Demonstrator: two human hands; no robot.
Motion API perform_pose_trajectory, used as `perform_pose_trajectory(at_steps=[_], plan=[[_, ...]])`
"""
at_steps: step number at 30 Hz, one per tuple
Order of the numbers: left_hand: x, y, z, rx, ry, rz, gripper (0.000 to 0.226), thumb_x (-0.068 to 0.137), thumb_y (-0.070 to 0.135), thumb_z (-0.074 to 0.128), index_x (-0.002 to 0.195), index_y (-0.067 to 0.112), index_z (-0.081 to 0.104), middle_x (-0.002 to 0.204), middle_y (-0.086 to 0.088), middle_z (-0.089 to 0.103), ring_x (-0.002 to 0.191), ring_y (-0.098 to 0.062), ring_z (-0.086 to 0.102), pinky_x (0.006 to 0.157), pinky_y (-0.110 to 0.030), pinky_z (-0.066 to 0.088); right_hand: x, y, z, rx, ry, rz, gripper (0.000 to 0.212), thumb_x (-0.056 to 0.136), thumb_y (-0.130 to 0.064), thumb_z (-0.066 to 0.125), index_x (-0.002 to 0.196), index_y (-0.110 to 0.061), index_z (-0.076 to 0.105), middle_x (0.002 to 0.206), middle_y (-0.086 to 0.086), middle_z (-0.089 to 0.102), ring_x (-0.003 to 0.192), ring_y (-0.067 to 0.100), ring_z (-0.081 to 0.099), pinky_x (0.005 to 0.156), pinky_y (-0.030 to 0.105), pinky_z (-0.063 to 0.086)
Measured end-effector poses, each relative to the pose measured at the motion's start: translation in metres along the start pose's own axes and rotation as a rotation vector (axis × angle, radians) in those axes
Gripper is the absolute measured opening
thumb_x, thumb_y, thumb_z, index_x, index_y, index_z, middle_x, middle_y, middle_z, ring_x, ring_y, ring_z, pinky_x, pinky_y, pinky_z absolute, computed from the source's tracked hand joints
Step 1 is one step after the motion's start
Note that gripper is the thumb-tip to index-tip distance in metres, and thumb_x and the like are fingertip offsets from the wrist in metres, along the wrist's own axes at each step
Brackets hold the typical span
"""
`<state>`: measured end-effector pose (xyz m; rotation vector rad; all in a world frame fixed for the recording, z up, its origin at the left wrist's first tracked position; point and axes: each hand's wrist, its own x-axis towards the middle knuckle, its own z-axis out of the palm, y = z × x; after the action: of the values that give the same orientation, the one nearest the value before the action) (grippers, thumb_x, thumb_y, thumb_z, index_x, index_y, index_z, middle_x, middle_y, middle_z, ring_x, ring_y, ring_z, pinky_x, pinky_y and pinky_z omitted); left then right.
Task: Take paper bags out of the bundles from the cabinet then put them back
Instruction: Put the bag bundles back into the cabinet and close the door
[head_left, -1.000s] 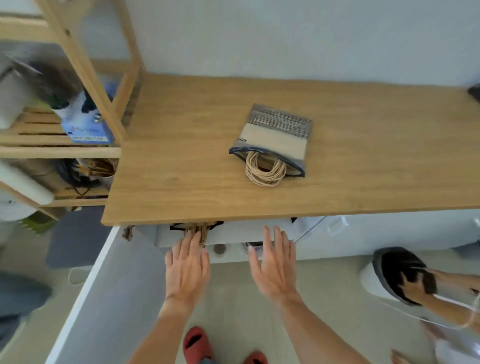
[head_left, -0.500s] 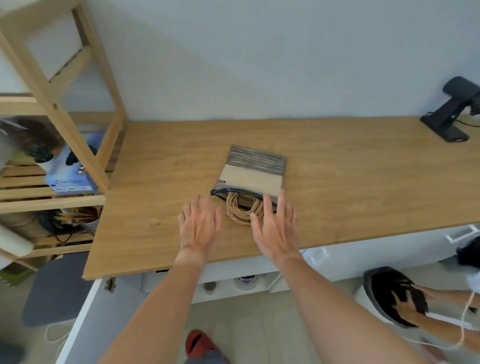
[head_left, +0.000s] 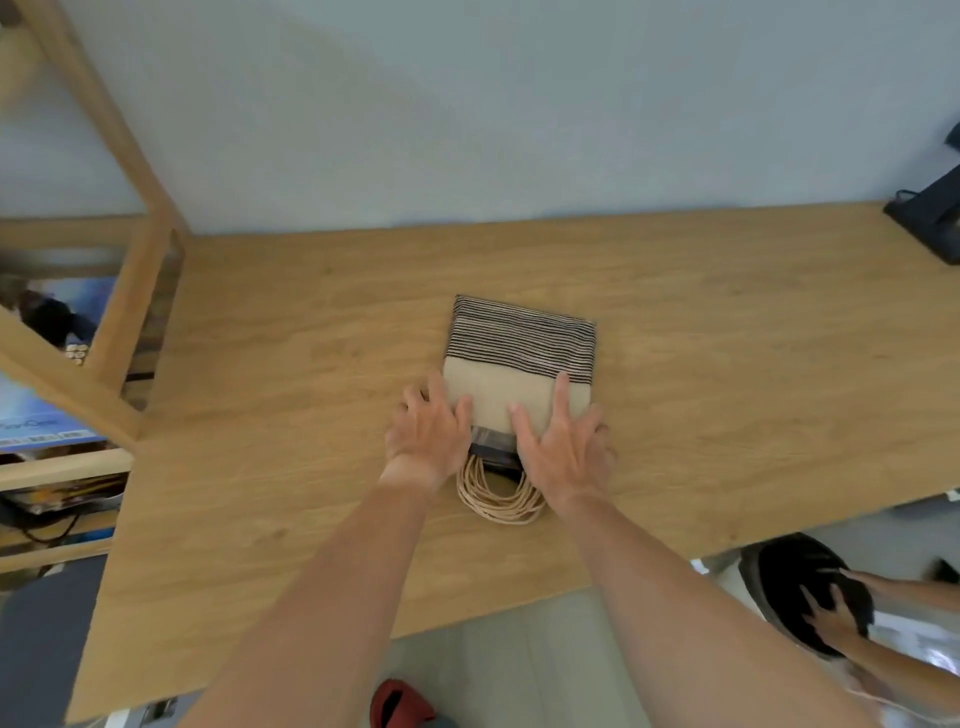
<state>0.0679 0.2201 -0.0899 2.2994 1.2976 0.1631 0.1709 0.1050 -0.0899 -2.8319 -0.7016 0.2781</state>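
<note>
A bundle of folded paper bags (head_left: 519, 358), tan with a black-striped far end, lies flat on the wooden countertop (head_left: 260, 415). Its twisted paper handles (head_left: 498, 493) spill toward me. My left hand (head_left: 431, 436) rests on the bundle's near left corner with fingers spread. On the near right part of the bundle lies my right hand (head_left: 563, 441), fingers apart on the tan paper. Neither hand has closed around the bundle.
A wooden shelf unit (head_left: 78, 364) with a blue box stands at the left. A black device (head_left: 930, 218) sits at the counter's far right. Another person's hand (head_left: 836, 618) holds a black round object at the lower right. A red slipper (head_left: 400, 701) shows below.
Both hands rose from the cabinet below the counter edge, moved forward over the countertop and now lie on the bundle. The camera view tilted up and closer.
</note>
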Motion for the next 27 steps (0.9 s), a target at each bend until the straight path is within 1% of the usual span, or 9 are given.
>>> perform_pose_trajectory(at_steps=[3, 6, 8, 11, 14, 16, 17, 21, 27], plan=[[-0.006, -0.006, 0.011, -0.052, 0.031, -0.02, 0.063, 0.099, 0.044, 0.034, 0.152, 0.015, 0.017, 0.128, -0.025, 0.049, 0.109, -0.043, 0.053, 0.085, -0.057, 0.047, -0.003, 0.005, 0.006, -0.007, 0.058, -0.036, 0.084, 0.09, -0.081, 0.022, 0.16, -0.037, 0.006, 0.13, 0.019, 0.042, 0.103, 0.037, 0.052, 0.087, 0.047, 0.046], [-0.03, -0.012, 0.018, 0.008, 0.099, 0.039, 0.064, 0.1, 0.044, 0.032, 0.154, 0.016, 0.012, 0.12, -0.025, 0.056, 0.096, -0.041, 0.059, 0.075, -0.053, 0.05, -0.017, 0.014, 0.006, -0.019, 0.048, -0.099, 0.084, 0.09, -0.08, 0.025, 0.16, -0.035, 0.007, 0.127, 0.018, 0.042, 0.1, 0.037, 0.052, 0.085, 0.046, 0.045], [-0.049, -0.014, 0.018, 0.152, 0.074, 0.055, 0.065, 0.099, 0.048, 0.008, 0.152, 0.013, 0.018, 0.128, -0.024, 0.054, 0.081, -0.033, 0.057, 0.06, -0.043, 0.047, -0.032, 0.022, 0.004, -0.014, 0.05, -0.136, 0.087, 0.088, -0.082, 0.026, 0.159, -0.035, 0.009, 0.124, 0.017, 0.042, 0.095, 0.034, 0.051, 0.08, 0.043, 0.044], [-0.087, -0.023, 0.02, 0.386, -0.002, 0.092, 0.093, 0.083, 0.046, -0.029, 0.15, 0.008, 0.023, 0.141, -0.016, 0.048, 0.063, -0.027, 0.047, 0.042, -0.032, 0.029, -0.064, 0.039, 0.005, -0.016, 0.058, -0.178, 0.091, 0.085, -0.085, 0.029, 0.159, -0.035, 0.012, 0.118, 0.014, 0.041, 0.08, 0.026, 0.042, 0.07, 0.037, 0.041], [-0.136, -0.024, 0.022, 0.395, 0.021, 0.07, 0.069, 0.096, 0.043, -0.006, 0.15, 0.008, 0.02, 0.123, -0.018, 0.058, 0.066, -0.031, 0.055, 0.049, -0.035, 0.035, -0.101, 0.057, 0.004, -0.011, 0.059, -0.216, 0.091, 0.085, -0.085, 0.032, 0.159, -0.035, 0.016, 0.116, 0.013, 0.042, 0.073, 0.023, 0.041, 0.066, 0.033, 0.039], [-0.168, -0.024, 0.024, 0.465, 0.035, 0.092, 0.067, 0.093, 0.033, -0.006, 0.145, 0.004, 0.023, 0.134, -0.019, 0.053, 0.062, -0.029, 0.052, 0.047, -0.035, 0.035, -0.125, 0.071, 0.001, 0.015, 0.035, -0.243, 0.09, 0.085, -0.085, 0.034, 0.158, -0.035, 0.016, 0.115, 0.012, 0.04, 0.072, 0.024, 0.042, 0.066, 0.032, 0.036], [-0.186, -0.022, 0.024, 0.521, 0.018, 0.091, 0.067, 0.091, 0.029, -0.009, 0.141, 0.003, 0.029, 0.146, -0.019, 0.044, 0.06, -0.027, 0.05, 0.044, -0.034, 0.034, -0.138, 0.08, 0.0, 0.028, 0.02, -0.255, 0.09, 0.085, -0.084, 0.035, 0.158, -0.036, 0.015, 0.115, 0.012, 0.039, 0.072, 0.025, 0.043, 0.066, 0.032, 0.037], [-0.267, -0.018, 0.03, 0.557, -0.062, 0.106, 0.017, 0.099, 0.013, 0.034, 0.114, 0.008, 0.041, 0.157, -0.033, 0.0, 0.078, -0.031, 0.06, 0.047, -0.033, 0.038, -0.196, 0.12, 0.004, 0.064, -0.006, -0.26, 0.089, 0.085, -0.084, 0.035, 0.158, -0.037, 0.013, 0.124, 0.015, 0.039, 0.083, 0.035, 0.058, 0.073, 0.039, 0.046], [-0.356, -0.016, 0.055, 0.503, -0.067, 0.03, 0.015, 0.098, 0.013, 0.041, 0.113, 0.011, 0.043, 0.157, -0.031, -0.003, 0.093, -0.032, 0.058, 0.051, -0.032, 0.049, -0.263, 0.176, 0.012, 0.079, -0.059, -0.268, 0.088, 0.086, -0.083, 0.035, 0.158, -0.04, 0.009, 0.126, 0.015, 0.038, 0.091, 0.038, 0.061, 0.082, 0.043, 0.052]])
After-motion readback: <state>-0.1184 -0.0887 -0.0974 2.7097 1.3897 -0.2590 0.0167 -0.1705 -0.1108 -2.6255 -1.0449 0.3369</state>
